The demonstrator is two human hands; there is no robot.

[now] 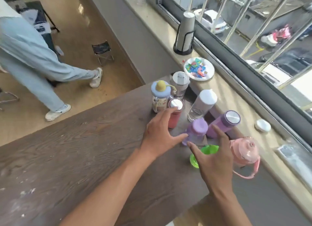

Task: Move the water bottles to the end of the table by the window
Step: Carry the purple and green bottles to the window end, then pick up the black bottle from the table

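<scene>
The water bottles stand bunched at the window end of the dark wooden table (81,149), right against the stone windowsill (236,107). Taking the small lilac bottle (196,131) as the marker: a red bottle with a silver cap (174,115) stands just left of it, a taller purple bottle with a silver lid (224,123) just right, and a clear bottle with a white cap (202,105) behind it. Farther back stand a blue-lidded cartoon bottle (159,96) and a clear tumbler (179,84). A green bottle (200,155) sits in front of the lilac one, and a pink bottle with a strap (244,152) lies to its right.

The left hand (160,134) hovers with fingers spread, thumb near the lilac bottle, gripping nothing. The right hand (214,158) is likewise splayed over the green bottle, holding nothing.

A plate of sweets (199,69) rests on the sill beyond.
</scene>
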